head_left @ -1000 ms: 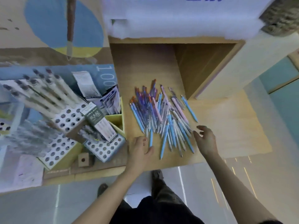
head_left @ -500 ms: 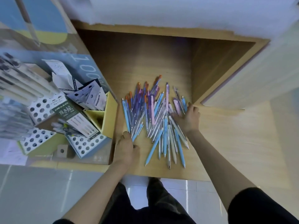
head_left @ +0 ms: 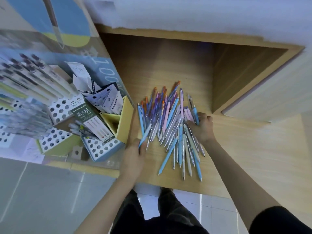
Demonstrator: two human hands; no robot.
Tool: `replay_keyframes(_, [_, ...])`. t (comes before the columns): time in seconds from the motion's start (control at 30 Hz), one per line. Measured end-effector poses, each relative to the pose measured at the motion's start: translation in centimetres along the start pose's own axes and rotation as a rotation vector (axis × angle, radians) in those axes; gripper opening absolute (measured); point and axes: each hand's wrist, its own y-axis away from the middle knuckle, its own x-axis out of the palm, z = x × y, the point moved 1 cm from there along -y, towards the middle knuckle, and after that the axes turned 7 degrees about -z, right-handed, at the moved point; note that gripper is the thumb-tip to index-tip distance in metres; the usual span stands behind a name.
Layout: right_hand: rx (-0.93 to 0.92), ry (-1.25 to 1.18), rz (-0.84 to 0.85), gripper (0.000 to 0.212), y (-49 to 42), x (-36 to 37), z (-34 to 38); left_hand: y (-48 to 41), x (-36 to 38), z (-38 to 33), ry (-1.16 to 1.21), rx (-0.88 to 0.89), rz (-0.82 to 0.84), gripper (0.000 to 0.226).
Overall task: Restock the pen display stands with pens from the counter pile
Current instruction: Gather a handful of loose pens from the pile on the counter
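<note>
At centre frame, on the pale wooden counter (head_left: 236, 149), the pen pile (head_left: 170, 125): blue, pink, purple, orange-capped and clear barrels, fanned and overlapping, tips mostly toward the bottom edge. At the pile's lower-left corner, the left hand (head_left: 133, 157), back up, fingers curled; seems to pinch the lower end of a light-blue pen (head_left: 145, 134) slanting up into the heap. At the pile's right edge, the right hand (head_left: 203, 128), fingers curled in around several pens there, knuckles toward the upper right. Just left of the pile, a yellow box (head_left: 125, 115) stuffed with paper packets (head_left: 109, 100). Further left, the display stands (head_left: 101, 147): white tops punched with round holes, many showing dark, with a green printed card (head_left: 87, 119) leaning over them. In the upper left, blurred, rows of upright pale pens (head_left: 33, 81) standing in the rear stand. Below the stands, a small cardboard cube (head_left: 76, 152) with one hole. Behind the pile, toward the top of the frame, an open wooden recess (head_left: 168, 61). Along the bottom, grey floor tiles (head_left: 42, 191), dark trousers (head_left: 168, 217) and, at lower right, a dark sleeve (head_left: 278, 220).
</note>
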Motion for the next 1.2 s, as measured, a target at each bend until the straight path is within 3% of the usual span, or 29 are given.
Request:
replay_keyframes(0.13, [0.044, -0.034, -0.079, 0.058, 0.2, 0.3, 0.1, -6.2, 2.0, -3.5, -0.012, 0.026, -0.072, 0.026])
replay_keyframes(0.27, [0.069, -0.053, -0.110, 0.072, 0.6, 0.6, 0.2, -10.1, 4.7, -4.9, 0.015, -0.076, -0.157, 0.033])
replay_keyframes(0.43, [0.072, 0.044, -0.099, 0.084, 0.8, 1.6, 0.9, -10.6, 6.9, -4.9, -0.108, -0.091, -0.133, 0.101])
replay_keyframes(0.5, [0.080, 0.067, -0.090, 0.088, 0.9, 2.1, 1.1, -10.5, 7.3, -4.8, -0.161, -0.057, -0.127, 0.108])
replay_keyframes(0.7, [0.006, 0.055, -0.103, 0.076, 2.2, 3.5, 1.7, -9.5, 7.7, -4.5, -0.091, 0.075, -0.085, 0.070])
replay_keyframes(0.97, [-0.030, -0.100, -0.094, 0.055, 2.5, 3.9, 2.3, -10.5, 5.7, -3.4, 0.261, -0.097, 0.103, 0.041])
replay_keyframes(1.1, [-0.012, -0.128, -0.055, 0.036, 1.3, 3.4, 1.8, -10.1, 4.8, -2.4, 0.352, -0.125, 0.144, 0.034])
replay_keyframes(1.2, [-0.024, -0.068, -0.026, 0.035, 0.8, 3.1, 1.3, -9.7, 4.2, -2.0, 0.413, -0.118, 0.164, 0.028])
